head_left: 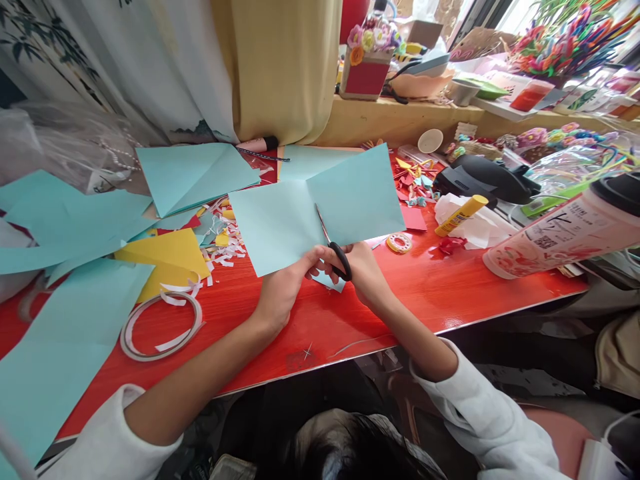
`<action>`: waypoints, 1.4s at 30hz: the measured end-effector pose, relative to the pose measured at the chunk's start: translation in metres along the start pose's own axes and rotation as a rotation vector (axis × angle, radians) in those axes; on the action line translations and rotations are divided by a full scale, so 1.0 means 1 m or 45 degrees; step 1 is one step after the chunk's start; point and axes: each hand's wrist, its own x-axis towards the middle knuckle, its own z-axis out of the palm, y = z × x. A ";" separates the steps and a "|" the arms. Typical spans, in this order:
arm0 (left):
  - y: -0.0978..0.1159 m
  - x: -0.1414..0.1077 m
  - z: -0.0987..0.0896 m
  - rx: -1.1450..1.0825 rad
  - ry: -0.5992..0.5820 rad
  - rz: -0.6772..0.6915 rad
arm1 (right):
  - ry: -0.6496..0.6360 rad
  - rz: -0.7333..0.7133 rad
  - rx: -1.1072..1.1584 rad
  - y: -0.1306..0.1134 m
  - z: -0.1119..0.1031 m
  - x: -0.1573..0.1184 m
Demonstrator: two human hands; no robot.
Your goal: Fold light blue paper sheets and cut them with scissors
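I see the right hand curled round black-handled metal scissors, the left hand pinched on the lower edge of a creased light-blue paper sheet, which spreads just beyond both, above the glossy red tabletop.

Bright window, upper right — faint glare on tabletop.

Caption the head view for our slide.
Right hand holds scissors, left hand grips creased blue paper above a red table.
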 end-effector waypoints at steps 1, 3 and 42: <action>0.000 0.000 0.000 0.001 0.006 -0.002 | 0.002 0.000 -0.007 0.000 0.000 0.000; 0.000 0.000 0.000 0.001 0.014 -0.007 | 0.007 0.001 -0.020 0.000 -0.001 0.001; 0.004 0.032 -0.023 -0.204 0.168 0.123 | -0.140 -0.093 0.048 -0.005 -0.065 -0.018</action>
